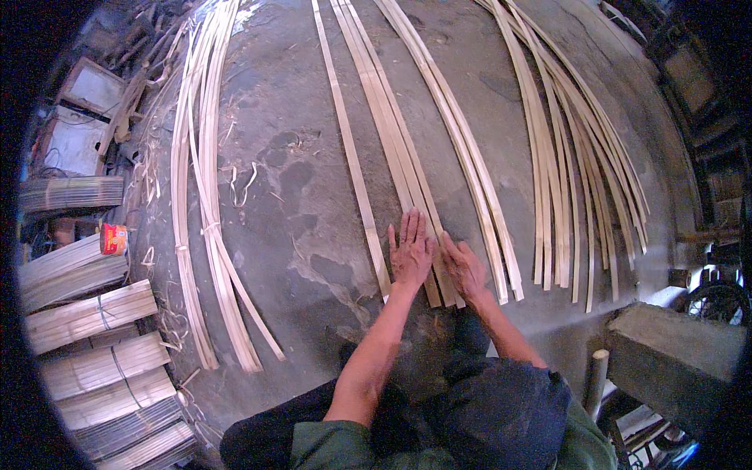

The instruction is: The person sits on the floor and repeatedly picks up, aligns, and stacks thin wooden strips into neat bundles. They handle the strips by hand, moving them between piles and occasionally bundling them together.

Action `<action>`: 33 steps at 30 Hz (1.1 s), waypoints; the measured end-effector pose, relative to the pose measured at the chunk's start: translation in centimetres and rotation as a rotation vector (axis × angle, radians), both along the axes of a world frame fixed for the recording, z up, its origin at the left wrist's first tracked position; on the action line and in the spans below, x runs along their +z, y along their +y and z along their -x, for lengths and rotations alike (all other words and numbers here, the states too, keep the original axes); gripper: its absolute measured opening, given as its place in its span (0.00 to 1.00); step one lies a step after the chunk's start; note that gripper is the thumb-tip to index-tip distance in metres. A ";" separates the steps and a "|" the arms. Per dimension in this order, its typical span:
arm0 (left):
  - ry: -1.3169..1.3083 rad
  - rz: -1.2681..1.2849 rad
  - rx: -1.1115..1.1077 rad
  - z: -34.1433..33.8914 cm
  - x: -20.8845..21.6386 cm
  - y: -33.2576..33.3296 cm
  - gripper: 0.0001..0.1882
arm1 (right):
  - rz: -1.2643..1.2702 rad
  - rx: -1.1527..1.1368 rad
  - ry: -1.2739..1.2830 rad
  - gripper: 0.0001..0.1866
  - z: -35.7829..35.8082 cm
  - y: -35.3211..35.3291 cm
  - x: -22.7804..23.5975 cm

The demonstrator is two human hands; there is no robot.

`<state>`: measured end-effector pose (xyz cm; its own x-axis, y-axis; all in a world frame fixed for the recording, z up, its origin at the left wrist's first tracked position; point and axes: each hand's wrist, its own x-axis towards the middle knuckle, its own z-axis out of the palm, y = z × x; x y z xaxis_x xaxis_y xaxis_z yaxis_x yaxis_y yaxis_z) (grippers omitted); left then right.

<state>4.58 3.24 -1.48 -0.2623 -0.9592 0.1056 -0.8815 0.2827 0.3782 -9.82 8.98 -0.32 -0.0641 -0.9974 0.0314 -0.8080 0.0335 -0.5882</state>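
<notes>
My left hand (411,249) lies palm down with its fingers stretched forward on a narrow row of long, pale, flat strips (398,157), which look like split bamboo. Beside it, my right hand (464,268) touches the right edge of the same row, its fingers reaching toward the strips. The strips lie side by side on the floor, their near ends just past my wrists. A single strip (347,129) lies apart on the left. To the right is another small group of strips (464,141).
A fan of several strips (538,157) spreads over the floor at right. Tied long strips (210,117) lie at left. Beyond them are stacked bundles of shorter slats (98,313) and a red packet (114,239). A concrete block (674,345) and an upright pole (597,372) stand near right.
</notes>
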 end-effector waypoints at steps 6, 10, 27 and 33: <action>0.010 0.008 -0.007 0.2 1.0 -0.1 0.29 | -0.081 0.013 0.088 0.20 0.0 -0.9 1.2; -0.029 0.039 -0.013 0.2 0.3 -0.2 0.28 | 0.012 -0.017 -0.063 0.20 0.6 -0.3 0.3; -0.127 0.028 -0.042 1.2 1.2 0.1 0.29 | -0.040 -0.129 -0.306 0.24 7.5 7.5 0.8; -0.043 -0.030 -0.004 0.8 1.2 -0.1 0.35 | -0.126 0.043 0.188 0.26 1.6 7.5 4.2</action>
<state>3.80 3.19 -0.31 -0.2694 -0.9608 0.0653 -0.8960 0.2750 0.3488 -11.37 16.50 3.87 -0.0264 -0.9959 -0.0864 -0.9053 0.0605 -0.4204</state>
